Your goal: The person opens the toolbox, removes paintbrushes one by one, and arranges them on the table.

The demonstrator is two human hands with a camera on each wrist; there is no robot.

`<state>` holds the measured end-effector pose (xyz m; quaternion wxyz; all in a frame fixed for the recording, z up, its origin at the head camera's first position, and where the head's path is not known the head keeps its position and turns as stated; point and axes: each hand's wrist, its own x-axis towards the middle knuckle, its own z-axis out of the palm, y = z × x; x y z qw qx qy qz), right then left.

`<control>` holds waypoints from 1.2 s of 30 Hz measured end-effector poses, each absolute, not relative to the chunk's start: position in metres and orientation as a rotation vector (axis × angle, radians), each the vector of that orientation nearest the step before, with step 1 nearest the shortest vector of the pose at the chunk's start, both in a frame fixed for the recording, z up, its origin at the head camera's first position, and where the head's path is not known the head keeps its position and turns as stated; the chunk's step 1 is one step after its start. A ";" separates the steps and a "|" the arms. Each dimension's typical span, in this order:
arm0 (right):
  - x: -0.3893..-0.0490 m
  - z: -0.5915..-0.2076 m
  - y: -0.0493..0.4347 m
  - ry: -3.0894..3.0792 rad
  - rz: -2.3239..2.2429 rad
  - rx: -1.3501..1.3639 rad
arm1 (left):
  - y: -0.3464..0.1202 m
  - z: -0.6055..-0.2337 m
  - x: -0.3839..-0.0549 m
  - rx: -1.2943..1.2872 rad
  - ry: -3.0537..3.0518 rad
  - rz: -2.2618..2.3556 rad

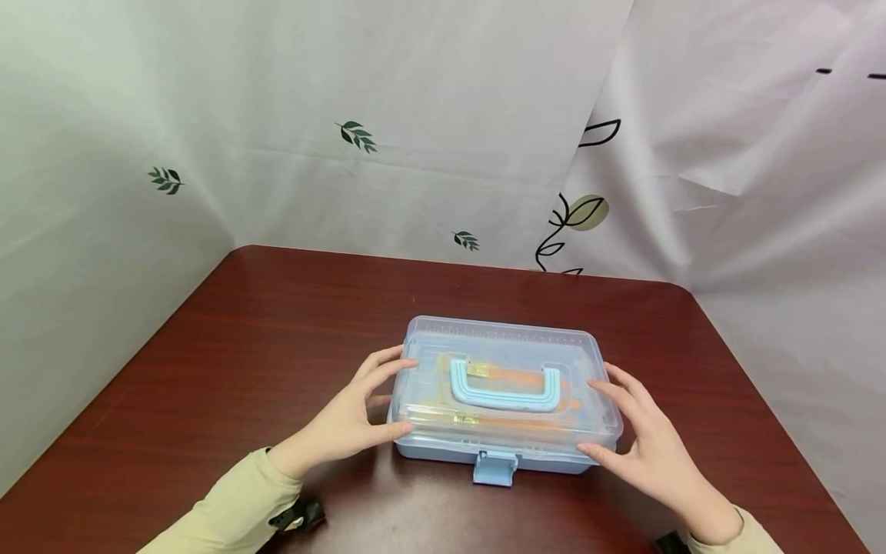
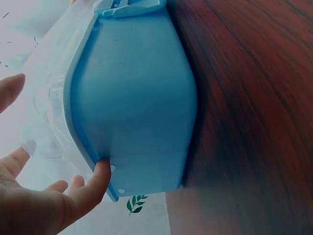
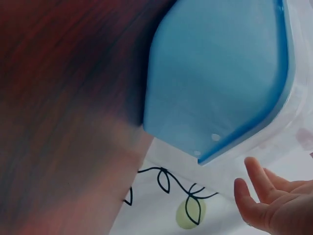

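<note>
Left hand [image 1: 344, 423] and right hand [image 1: 651, 450] flank a clear-lidded blue box [image 1: 508, 437] on the counter [image 1: 291, 323].
Fingers [image 1: 389, 372] of both hands are spread around its ends; the front latch [image 1: 494, 470] hangs down; whether the right ones touch it is hard to judge.

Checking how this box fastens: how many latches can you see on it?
1: the blue latch, at the middle of the box front, facing the person. Any at the back would be hidden.
</note>
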<state>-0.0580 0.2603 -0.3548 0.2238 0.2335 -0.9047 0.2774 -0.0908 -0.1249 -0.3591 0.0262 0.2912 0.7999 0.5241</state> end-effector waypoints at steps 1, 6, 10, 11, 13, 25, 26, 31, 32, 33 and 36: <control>-0.058 -0.356 0.260 -2.506 0.761 0.637 | -0.125 -0.359 -0.091 0.893 2.474 1.615; -0.060 -0.358 0.259 -2.515 0.637 0.651 | -0.124 -0.360 -0.090 0.841 2.480 1.617; -0.062 -0.358 0.258 -2.500 0.596 0.661 | -0.123 -0.361 -0.090 0.845 2.513 1.609; -0.062 -0.358 0.257 -2.494 0.605 0.657 | -0.123 -0.361 -0.091 0.852 2.525 1.604; -0.062 -0.358 0.256 -2.485 0.622 0.648 | -0.122 -0.362 -0.091 0.861 2.543 1.600; -0.063 -0.349 0.248 -2.431 0.724 0.531 | -0.117 -0.353 -0.091 0.846 2.783 1.435; -0.063 -0.348 0.247 -2.436 0.737 0.526 | -0.116 -0.353 -0.092 0.843 2.785 1.434; -0.065 -0.341 0.245 -2.454 0.789 0.486 | -0.116 -0.350 -0.094 0.813 2.793 1.448; -0.065 -0.340 0.245 -2.456 0.792 0.476 | -0.115 -0.349 -0.095 0.812 2.796 1.451; -0.065 -0.338 0.245 -2.460 0.799 0.467 | -0.115 -0.347 -0.096 0.815 2.796 1.453; -0.066 -0.335 0.247 -2.466 0.835 0.453 | -0.113 -0.344 -0.098 0.822 2.799 1.447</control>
